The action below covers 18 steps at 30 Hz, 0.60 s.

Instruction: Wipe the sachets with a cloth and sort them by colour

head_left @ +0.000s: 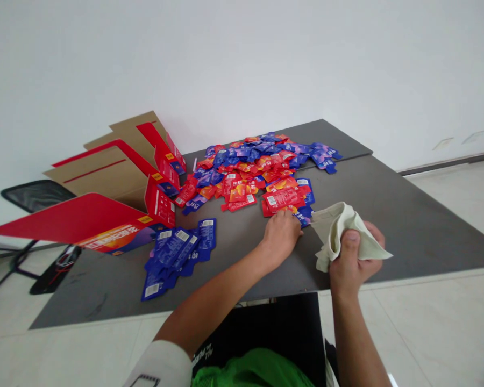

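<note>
White wall (242,64) behind, grey desk (367,193) in front, pale floor (447,328) around it. Risks, best guess: the loose flap of the pale cloth (339,228) hangs right beside the small near pile (283,198) of red and blue sachets, so a sideways swing could catch the outer ones and scatter them. The sachets overlap loosely and look slick, so a nudge from the left hand (281,236) may slide several at once, or pull two where one is meant. The cloth is bunched with folds open, so a weak hold could let it unroll.

Positions: the cloth sits in the right hand (355,263), thumb pressed on the near side, other fingers wrapped behind; clamped on it, near the desk's front edge. Left fingers are curled down at the near edge of the small pile, next to a blue sachet; can't tell if they pinch anything, tips hidden. Big mixed heap (242,156) lies beyond, out of touch. Fanned blue sachets (177,252) are well left, just beside the open red box (84,220).
</note>
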Motion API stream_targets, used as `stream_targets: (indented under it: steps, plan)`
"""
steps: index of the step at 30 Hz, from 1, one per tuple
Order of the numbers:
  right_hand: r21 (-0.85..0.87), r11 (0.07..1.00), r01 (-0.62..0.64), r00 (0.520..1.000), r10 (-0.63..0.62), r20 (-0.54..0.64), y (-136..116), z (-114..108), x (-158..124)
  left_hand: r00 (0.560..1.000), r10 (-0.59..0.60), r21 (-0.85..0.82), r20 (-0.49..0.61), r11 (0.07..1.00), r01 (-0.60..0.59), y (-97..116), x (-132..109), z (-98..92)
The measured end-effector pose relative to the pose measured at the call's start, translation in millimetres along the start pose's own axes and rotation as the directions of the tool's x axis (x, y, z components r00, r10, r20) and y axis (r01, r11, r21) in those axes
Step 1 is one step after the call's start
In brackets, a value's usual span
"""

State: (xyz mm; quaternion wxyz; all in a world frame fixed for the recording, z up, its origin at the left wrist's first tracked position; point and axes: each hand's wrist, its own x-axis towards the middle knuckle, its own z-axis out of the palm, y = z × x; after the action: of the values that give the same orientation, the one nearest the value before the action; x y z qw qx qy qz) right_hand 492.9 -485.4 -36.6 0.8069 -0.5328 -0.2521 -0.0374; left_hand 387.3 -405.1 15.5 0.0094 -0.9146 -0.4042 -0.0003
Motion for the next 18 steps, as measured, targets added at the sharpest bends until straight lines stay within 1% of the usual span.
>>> stream_targets:
  steps: [3, 5, 7, 9, 11, 14, 18]
  plan:
    - [-0.028, 0.999, -0.016, 1.000, 0.016, -0.003, -0.8, 0.4, 0.2, 0.998, -0.003, -0.008, 0.064, 1.000, 0.004, 2.5, -3.4, -14.8]
    - [-0.046, 0.999, -0.021, 1.000, 0.021, -0.007, -0.5, 0.7, 0.3, 0.995, 0.012, -0.013, 0.098, 1.000, -0.011, 3.4, -9.8, -21.3]
    - [-0.051, 0.998, -0.021, 1.000, 0.021, -0.005, 0.1, 0.8, 0.3, 0.992, 0.022, -0.013, 0.122, 1.000, -0.020, 2.3, -19.0, -22.8]
    - [-0.048, 0.999, -0.019, 1.000, 0.019, 0.008, 0.5, 0.5, 0.3, 0.989, 0.024, -0.003, 0.143, 1.000, -0.024, -1.8, -30.6, -19.8]
    - [-0.045, 0.999, -0.018, 0.999, 0.019, 0.027, 1.0, 0.2, 0.3, 0.985, 0.027, 0.010, 0.168, 1.000, -0.029, -9.0, -45.2, -14.9]
    - [-0.028, 0.999, -0.017, 0.999, 0.018, 0.047, 2.0, 0.7, 0.8, 0.977, 0.021, 0.029, 0.214, 0.999, -0.028, -22.4, -73.4, -10.7]
    - [0.030, 0.999, 0.013, 0.998, -0.015, 0.062, 1.5, 2.9, 1.8, 0.964, -0.006, 0.044, 0.267, 0.999, -0.005, -38.1, -117.6, -17.3]
